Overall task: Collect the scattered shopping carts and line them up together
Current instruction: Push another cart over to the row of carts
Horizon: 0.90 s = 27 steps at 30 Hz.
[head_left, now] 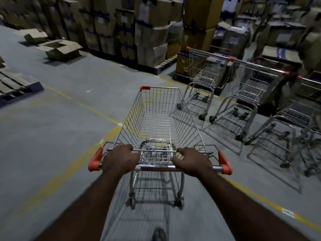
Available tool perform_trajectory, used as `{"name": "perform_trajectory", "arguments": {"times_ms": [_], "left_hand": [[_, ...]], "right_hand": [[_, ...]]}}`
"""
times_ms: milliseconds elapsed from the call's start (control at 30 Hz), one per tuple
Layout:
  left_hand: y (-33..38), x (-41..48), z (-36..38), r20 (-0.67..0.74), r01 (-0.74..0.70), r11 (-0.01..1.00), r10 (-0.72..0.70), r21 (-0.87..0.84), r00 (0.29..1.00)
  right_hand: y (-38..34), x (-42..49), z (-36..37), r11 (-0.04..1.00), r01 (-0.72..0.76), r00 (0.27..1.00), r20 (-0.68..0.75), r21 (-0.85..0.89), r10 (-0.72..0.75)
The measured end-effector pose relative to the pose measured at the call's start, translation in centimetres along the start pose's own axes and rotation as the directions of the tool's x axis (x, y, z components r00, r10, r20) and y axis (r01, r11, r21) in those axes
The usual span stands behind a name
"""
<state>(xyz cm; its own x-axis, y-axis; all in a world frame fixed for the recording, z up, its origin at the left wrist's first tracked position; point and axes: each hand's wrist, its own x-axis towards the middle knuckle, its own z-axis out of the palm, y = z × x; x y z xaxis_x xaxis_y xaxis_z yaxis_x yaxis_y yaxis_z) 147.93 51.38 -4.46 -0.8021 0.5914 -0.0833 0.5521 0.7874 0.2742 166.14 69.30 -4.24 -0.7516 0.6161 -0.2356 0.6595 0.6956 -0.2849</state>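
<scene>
An empty wire shopping cart [156, 117] with orange corner caps stands straight in front of me on the grey floor. My left hand [119, 159] grips the left part of its handle bar [156, 166], and my right hand [192, 161] grips the right part. To the right, three more carts stand side by side against the boxes: the far one [206, 72], the middle one [250, 87] and the near one [298, 112], which is partly cut off by the frame edge.
Tall stacks of cardboard boxes [152, 32] on pallets line the back. An open box [60, 47] lies on the floor at the far left, with a wooden pallet [15, 84] at the left edge. Yellow floor lines [73, 100] cross the grey concrete.
</scene>
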Motion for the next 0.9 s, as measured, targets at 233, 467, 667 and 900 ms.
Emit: {"name": "perform_trajectory", "arguments": {"times_ms": [233, 467, 667, 900], "left_hand": [[-1.1, 15.3, -1.6, -0.006, 0.019, 1.0, -0.019, 0.006, 1.0], [-2.5, 29.6, -3.6, 0.016, 0.055, 0.998, -0.055, -0.027, 0.998], [-3.3, 40.9, -4.7, 0.018, 0.02, 1.0, -0.02, -0.016, 1.0], [-4.2, 56.3, -5.6, 0.044, -0.111, 0.994, 0.112, -0.016, 0.993]], "right_hand": [[-3.2, 14.8, -2.6, 0.998, -0.029, 1.0, -0.005, 0.051, 0.029], [-6.5, 28.4, -4.9, 0.997, -0.032, 0.999, 0.019, 0.065, 0.031], [-8.8, 38.2, -6.8, 0.995, -0.054, 0.998, 0.024, 0.078, 0.052], [-11.8, 49.9, -9.1, 0.987, -0.143, 0.99, -0.003, 0.075, 0.144]]}}
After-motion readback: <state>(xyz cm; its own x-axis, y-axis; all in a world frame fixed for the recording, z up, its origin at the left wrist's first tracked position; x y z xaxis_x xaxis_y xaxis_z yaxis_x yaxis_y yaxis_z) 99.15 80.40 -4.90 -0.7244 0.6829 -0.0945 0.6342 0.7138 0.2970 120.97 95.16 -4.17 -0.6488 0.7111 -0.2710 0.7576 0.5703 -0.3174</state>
